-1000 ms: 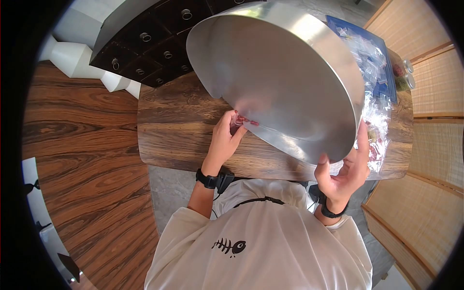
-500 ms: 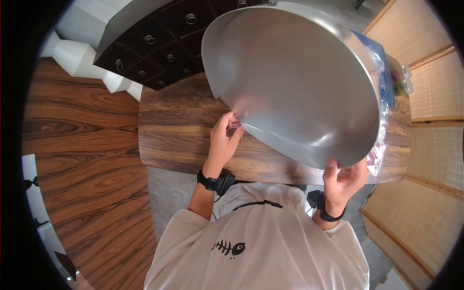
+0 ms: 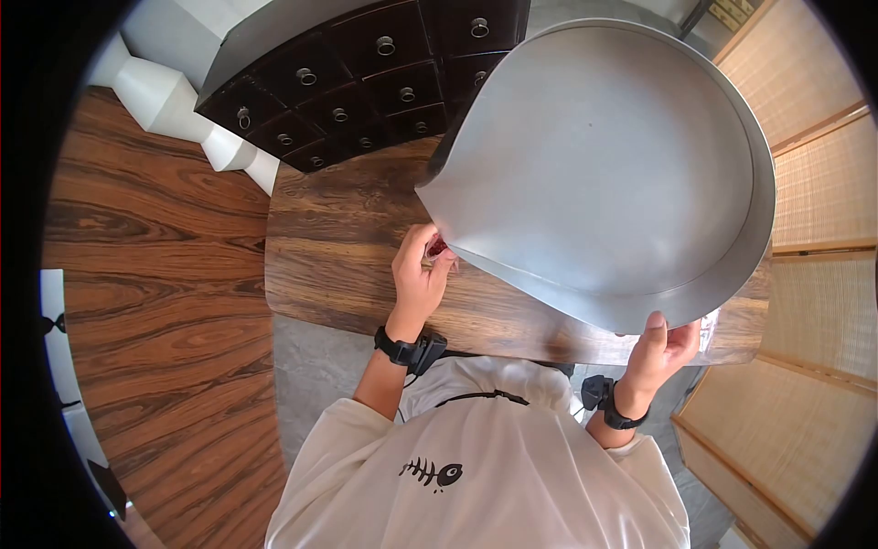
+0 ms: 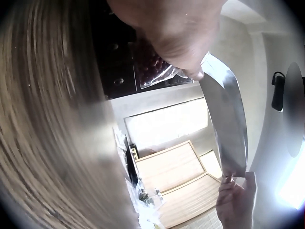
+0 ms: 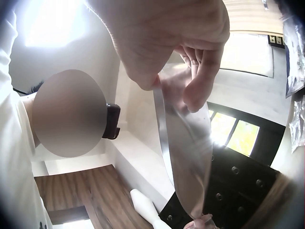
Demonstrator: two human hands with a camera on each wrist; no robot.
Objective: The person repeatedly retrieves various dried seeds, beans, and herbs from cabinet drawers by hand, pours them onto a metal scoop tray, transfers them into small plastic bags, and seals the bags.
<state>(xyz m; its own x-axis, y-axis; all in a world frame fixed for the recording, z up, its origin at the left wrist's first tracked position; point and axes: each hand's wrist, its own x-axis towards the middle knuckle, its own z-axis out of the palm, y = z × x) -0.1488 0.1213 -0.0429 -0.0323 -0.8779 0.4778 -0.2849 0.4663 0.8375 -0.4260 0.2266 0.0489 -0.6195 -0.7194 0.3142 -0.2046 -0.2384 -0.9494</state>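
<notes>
A large round steel pan (image 3: 613,165) with a pointed spout is held up over the table, its inside facing the head camera. My right hand (image 3: 651,359) grips the near rim at the right, thumb on the inner side. My left hand (image 3: 417,282) holds a small clear plastic bag (image 4: 151,67) of dark red pieces beside the spout. In the head view the fingers cover most of that bag. In the right wrist view, the right thumb and fingers pinch the pan's wall (image 5: 187,157).
The wooden table (image 3: 338,247) lies beneath. Behind it stands a dark cabinet (image 3: 366,91) with ring-handled drawers. Clear plastic packets (image 4: 145,202) are at the table's side, mostly hidden by the pan in the head view. A woven folding screen (image 3: 823,201) stands at the right.
The pan has swung right and turned its inside more toward the head camera. Red pieces seen at its lip earlier no longer show there. The left hand has shifted slightly left and nearer my body.
</notes>
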